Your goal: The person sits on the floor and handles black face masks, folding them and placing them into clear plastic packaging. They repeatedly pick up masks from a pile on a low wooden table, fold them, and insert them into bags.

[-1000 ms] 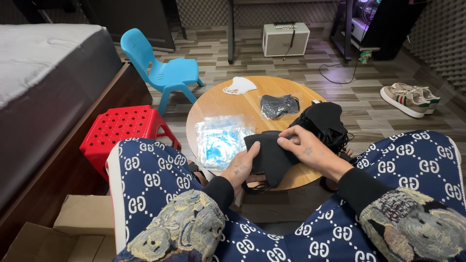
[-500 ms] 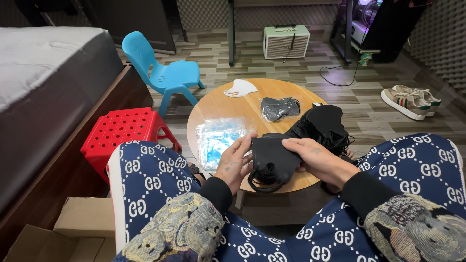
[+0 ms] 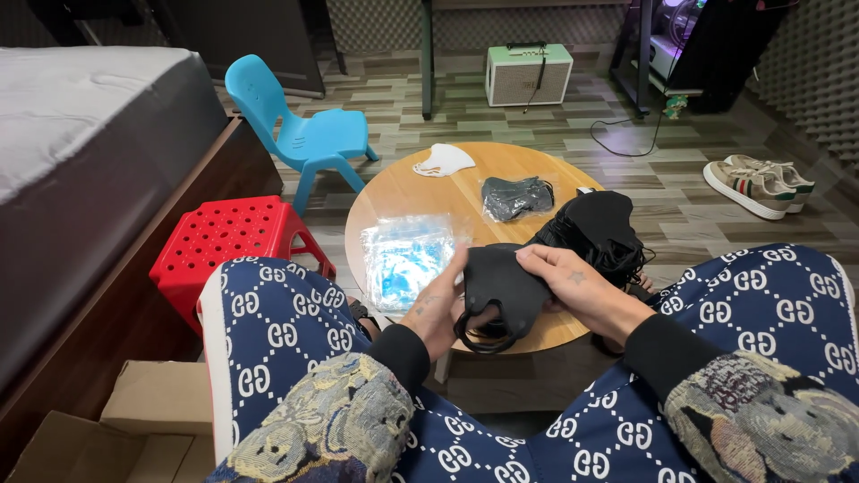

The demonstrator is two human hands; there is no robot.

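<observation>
- I hold a black face mask (image 3: 501, 284) in both hands over the near edge of the round wooden worktop (image 3: 465, 192); my left hand (image 3: 438, 309) grips its left side, fingers closed on the fabric, and my right hand (image 3: 573, 284) pinches its top right edge.
- One black ear loop (image 3: 483, 338) hangs below the mask, between my wrists.
- To handle it well, I judge both grips should stay on the edges, with the loop kept free and untangled.
- Just beyond my right hand, a pile of black masks (image 3: 595, 231) rests on the worktop's right side.
- A clear plastic packet with blue contents (image 3: 404, 255) lies flat on the left, near my left hand.
- Farther back sits a small clear bag holding a dark mask (image 3: 517, 197), and beyond it a single white mask (image 3: 443, 161).
- No label on either package is readable.
- Off the worktop: a red plastic stool (image 3: 228, 246), a blue child's chair (image 3: 300, 134), and an open cardboard box (image 3: 116, 429) by my left knee.
</observation>
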